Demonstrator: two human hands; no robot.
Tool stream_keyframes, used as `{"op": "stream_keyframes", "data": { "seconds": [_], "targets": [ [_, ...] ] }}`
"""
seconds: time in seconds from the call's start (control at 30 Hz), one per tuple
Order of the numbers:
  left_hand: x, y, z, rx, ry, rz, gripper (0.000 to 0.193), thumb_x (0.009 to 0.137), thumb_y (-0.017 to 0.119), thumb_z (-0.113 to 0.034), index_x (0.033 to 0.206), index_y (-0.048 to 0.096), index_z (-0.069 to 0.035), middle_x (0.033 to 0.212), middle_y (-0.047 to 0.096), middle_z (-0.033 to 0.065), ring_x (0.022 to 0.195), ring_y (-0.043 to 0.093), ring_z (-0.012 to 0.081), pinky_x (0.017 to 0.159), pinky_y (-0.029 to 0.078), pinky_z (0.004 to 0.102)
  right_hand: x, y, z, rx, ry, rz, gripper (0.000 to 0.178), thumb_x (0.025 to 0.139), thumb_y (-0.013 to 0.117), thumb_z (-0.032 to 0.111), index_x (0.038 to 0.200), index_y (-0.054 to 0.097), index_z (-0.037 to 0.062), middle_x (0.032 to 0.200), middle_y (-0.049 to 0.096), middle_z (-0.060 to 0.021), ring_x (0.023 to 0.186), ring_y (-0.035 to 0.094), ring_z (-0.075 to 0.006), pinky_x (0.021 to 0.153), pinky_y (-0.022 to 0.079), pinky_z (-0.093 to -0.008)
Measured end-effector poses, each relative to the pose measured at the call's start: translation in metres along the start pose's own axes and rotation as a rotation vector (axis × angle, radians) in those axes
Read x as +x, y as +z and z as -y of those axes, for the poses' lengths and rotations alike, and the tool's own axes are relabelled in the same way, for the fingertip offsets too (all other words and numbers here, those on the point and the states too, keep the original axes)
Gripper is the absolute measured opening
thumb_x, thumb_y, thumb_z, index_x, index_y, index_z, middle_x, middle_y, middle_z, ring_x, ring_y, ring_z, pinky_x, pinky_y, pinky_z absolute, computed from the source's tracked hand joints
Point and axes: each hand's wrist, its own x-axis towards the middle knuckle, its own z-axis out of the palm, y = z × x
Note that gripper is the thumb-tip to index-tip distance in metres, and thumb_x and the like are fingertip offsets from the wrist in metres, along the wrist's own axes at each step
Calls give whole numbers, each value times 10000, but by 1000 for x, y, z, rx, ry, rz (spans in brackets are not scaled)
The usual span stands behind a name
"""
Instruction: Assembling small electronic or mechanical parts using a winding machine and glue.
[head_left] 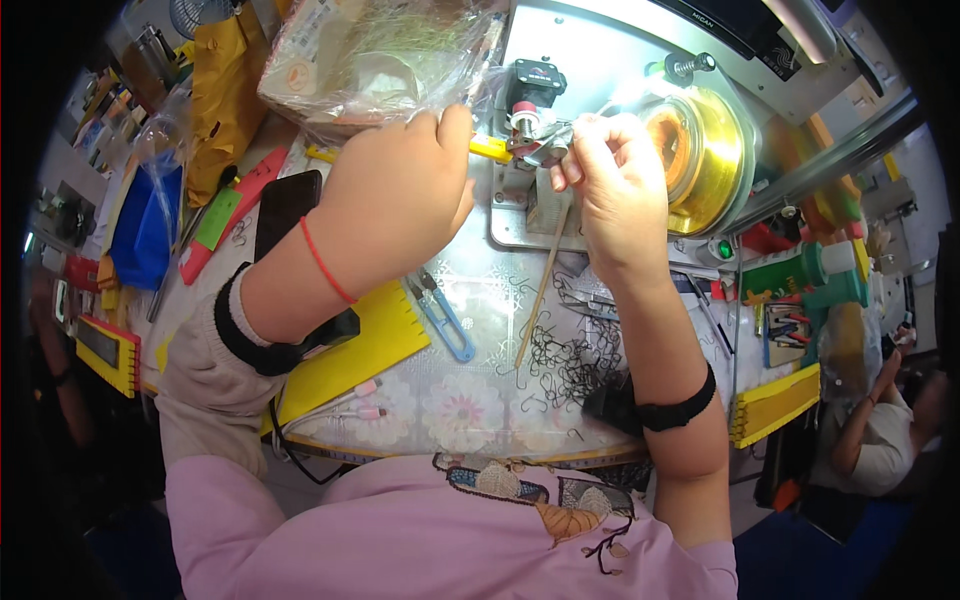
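My left hand (pixel 405 190) is closed around a yellow stick-like tool (pixel 490 148), whose front end reaches the small metal head (pixel 530 125) of a bench machine. Its exact kind is hidden by my fingers. Close beside that head, my right hand (pixel 615 175) is pinched, with the fingertips at a small metal part (pixel 548 150). What they grip is too small to make out. A large spool of yellow line (pixel 705 160) sits on the machine just right of my right hand. Below, dark fish hooks (pixel 565 365) lie heaped on the patterned tabletop.
Blue-handled snips (pixel 445 315), a thin wooden stick (pixel 540 290) and a yellow folder (pixel 360 345) lie on the table. A plastic-wrapped box (pixel 330 70) stands at the back left, near a black phone (pixel 287 210) and blue bin (pixel 147 222). Another person (pixel 880 430) sits at far right.
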Motion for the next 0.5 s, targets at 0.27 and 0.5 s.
{"op": "stream_keyframes", "data": {
  "seconds": [0.27, 0.5],
  "targets": [
    [2, 17, -4, 92, -133, 343, 516, 808, 668, -238, 1116, 411, 86, 668, 633, 194, 606, 642, 363, 550, 500, 450, 4, 0, 0, 14, 6, 7, 105, 967, 567, 88, 925, 489, 32, 805, 491, -25, 664, 462, -92, 640, 470, -289],
    [0, 9, 5, -77, 19, 264, 485, 829, 640, -217, 1104, 390, 94, 672, 628, 226, 633, 633, 418, 574, 489, 505, -22, 3, 31, 387, 331, -137, 59, 954, 510, 88, 917, 476, 56, 777, 464, -18, 585, 434, -100, 556, 448, -275]
  ]
}}
